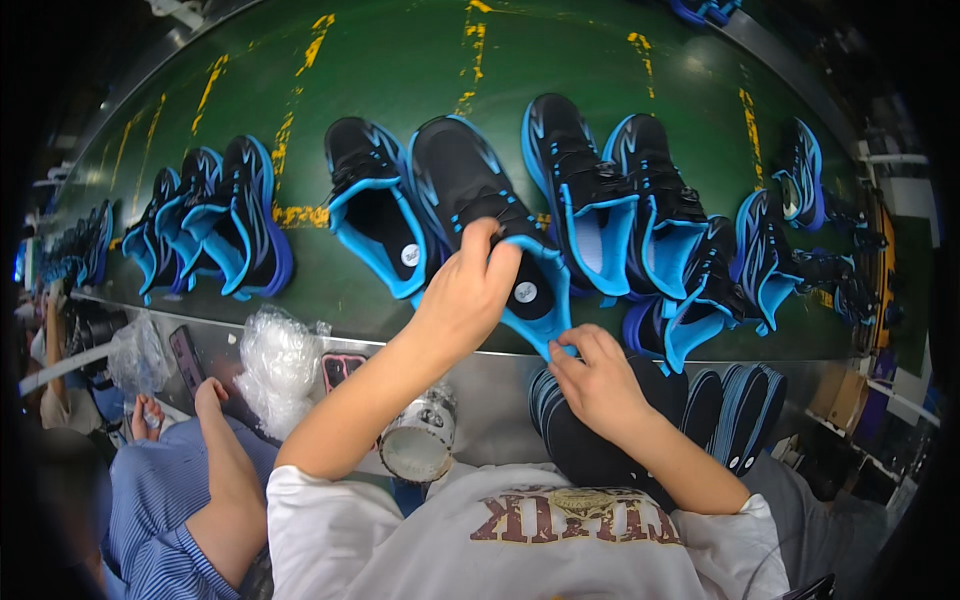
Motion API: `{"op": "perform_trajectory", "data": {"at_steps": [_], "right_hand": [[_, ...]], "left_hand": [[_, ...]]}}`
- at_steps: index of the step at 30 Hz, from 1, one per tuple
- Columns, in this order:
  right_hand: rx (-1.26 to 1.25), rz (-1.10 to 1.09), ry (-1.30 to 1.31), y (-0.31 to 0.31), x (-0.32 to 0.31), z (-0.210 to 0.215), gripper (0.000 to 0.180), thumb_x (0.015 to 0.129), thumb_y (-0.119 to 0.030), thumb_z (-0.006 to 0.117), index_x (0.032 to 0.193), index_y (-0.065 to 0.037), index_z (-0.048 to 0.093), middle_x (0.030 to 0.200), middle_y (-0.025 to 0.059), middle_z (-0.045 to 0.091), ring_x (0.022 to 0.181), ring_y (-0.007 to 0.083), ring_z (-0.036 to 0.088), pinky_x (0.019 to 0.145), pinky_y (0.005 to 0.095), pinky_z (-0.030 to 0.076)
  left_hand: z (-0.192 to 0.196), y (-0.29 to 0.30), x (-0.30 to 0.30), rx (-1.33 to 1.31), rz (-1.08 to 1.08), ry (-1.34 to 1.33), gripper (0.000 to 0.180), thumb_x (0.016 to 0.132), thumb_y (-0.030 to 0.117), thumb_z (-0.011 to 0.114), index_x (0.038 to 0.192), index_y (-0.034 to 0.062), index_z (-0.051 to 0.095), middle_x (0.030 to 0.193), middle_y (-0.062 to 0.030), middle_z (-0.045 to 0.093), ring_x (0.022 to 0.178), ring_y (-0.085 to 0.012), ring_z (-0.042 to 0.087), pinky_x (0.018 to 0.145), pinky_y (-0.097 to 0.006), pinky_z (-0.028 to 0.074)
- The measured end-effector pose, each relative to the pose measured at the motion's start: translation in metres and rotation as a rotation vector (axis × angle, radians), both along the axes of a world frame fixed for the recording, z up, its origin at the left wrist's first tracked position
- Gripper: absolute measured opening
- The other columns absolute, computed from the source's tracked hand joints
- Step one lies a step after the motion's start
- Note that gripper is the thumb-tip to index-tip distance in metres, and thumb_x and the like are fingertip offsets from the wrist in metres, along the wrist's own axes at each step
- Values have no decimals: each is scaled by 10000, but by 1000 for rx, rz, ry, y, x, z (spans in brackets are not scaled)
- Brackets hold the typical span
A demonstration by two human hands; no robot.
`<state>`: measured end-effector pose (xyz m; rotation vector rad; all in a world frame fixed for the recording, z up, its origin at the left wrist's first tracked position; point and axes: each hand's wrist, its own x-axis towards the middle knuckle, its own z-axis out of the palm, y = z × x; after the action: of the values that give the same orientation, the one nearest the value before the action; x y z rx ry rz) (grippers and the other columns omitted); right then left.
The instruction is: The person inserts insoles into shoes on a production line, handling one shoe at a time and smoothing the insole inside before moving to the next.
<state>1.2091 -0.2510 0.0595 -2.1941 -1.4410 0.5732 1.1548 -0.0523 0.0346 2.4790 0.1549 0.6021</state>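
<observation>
Black-and-blue shoe (478, 190) — both hands (462, 298) (597, 383)

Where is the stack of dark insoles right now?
In the head view, the stack of dark insoles stands on edge at lower right, on the metal ledge below the green conveyor belt, just right of the right hand.

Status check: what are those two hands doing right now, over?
Left hand grips tongue of black-and-blue sneaker. Right hand pinches its blue heel collar. Neighbouring sneakers crowd both sides on green belt.
</observation>
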Motion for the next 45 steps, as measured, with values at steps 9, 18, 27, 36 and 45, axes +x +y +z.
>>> {"op": "perform_trajectory", "data": {"at_steps": [9, 18, 27, 36, 45], "right_hand": [[-265, -895, 30, -106, 39, -8, 727, 675, -280, 724, 1240, 1, 364, 1253, 256, 332, 1182, 350, 343, 955, 382, 307], [-90, -630, -24, -172, 170, -35, 541, 626, -126, 591, 1162, -109, 518, 1325, 247, 284, 1161, 392, 380, 958, 375, 329], [-259, -715, -307, -282, 64, -20, 356, 717, -143, 613, 1057, -53, 556, 1045, 168, 516, 944, 331, 501, 813, 398, 416], [-301, -1063, -5, -364, -48, -38, 564, 690, -157, 680, 1166, -38, 401, 1168, 227, 416, 1052, 392, 429, 901, 387, 361], [148, -1360, 396, -342, 5, 50, 158, 751, -85, 648, 860, 20, 605, 736, 27, 577, 615, 85, 500, 572, 204, 406]], "left_hand": [[-11, 42, 33, 409, 217, 306, 329, 664, 145, 643, 884, 12, 437, 929, -178, 480, 862, -316, 537, 689, -402, 444], [-25, 15, 45, 1096, 219, 408, 207, 721, 148, 492, 809, -22, 573, 1198, -252, 455, 1239, -375, 291, 937, -663, 195], [-21, 18, 43, 917, 131, 484, 185, 731, 137, 520, 768, -30, 589, 1263, -259, 374, 1265, -388, 230, 926, -631, 243], [61, 61, 41, -1028, 256, -103, 134, 757, 51, 473, 660, -17, 535, 887, -104, 601, 509, -82, 441, 499, -207, 354], [38, -28, 73, -136, 85, 196, 652, 684, 218, 665, 1226, 91, 324, 1099, -213, 444, 984, -360, 519, 773, -415, 451]]}}
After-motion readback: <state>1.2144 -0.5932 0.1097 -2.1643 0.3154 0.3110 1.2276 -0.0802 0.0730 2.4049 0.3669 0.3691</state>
